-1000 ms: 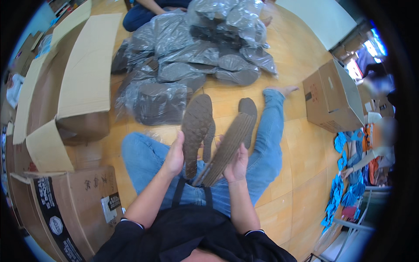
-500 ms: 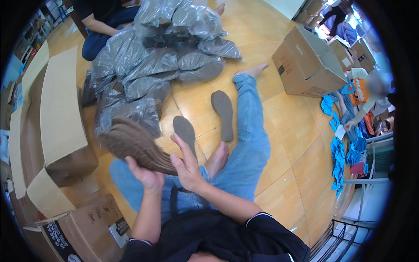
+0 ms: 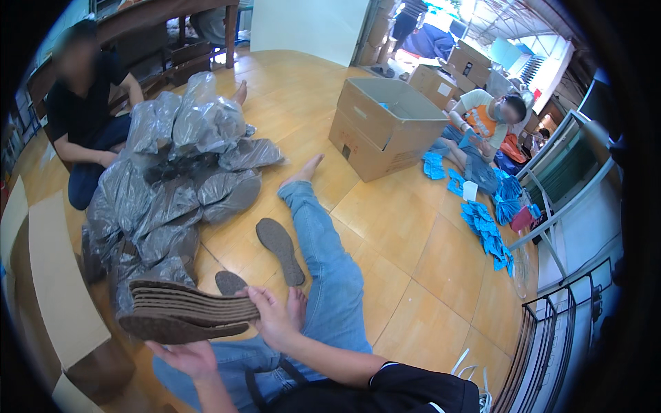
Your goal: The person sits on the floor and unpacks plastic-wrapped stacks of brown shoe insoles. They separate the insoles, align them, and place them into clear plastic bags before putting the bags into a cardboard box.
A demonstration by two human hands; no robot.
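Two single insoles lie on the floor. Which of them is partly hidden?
The smaller-looking insole nearest the right hand: the held stack of insoles covers its lower end. The other insole lies fully visible beside the leg.

Stack of insoles [image 3: 182,310] lies across my lap, my left hand [image 3: 187,358] under it, my right hand [image 3: 272,318] at its right end. Beyond the stack, two loose insoles [image 3: 279,249] on the floor [image 3: 406,275], just left of my outstretched leg [image 3: 320,248]. Heap of bagged insoles [image 3: 172,179] further left and ahead, a seated person [image 3: 86,117] behind it. Flattened cardboard [image 3: 58,303] at my far left. Open carton [image 3: 385,127] ahead right; another person [image 3: 485,117] sits right of it.
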